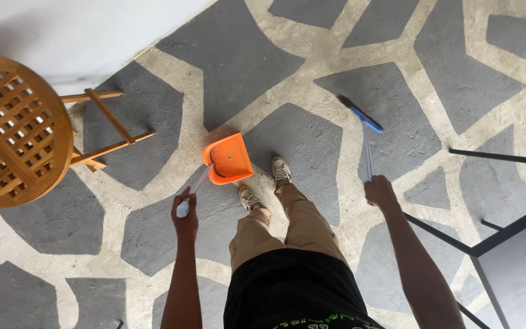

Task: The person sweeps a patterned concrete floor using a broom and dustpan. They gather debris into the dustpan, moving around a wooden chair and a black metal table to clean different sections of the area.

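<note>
My left hand (184, 218) grips the top of a long pale handle that runs down to an orange dustpan (229, 158). The pan rests on the stone floor just ahead of my left shoe (249, 198). My right hand (379, 191) holds the thin handle of a broom whose blue-and-black head (360, 114) touches the floor ahead and to the right. My legs in tan trousers stand between the two tools.
A round slatted wooden stool (16, 131) stands at the left by a white wall (80, 30). Black metal frame bars (494, 237) cross the right side. The floor (312, 146) is grey stone with pale wide joints.
</note>
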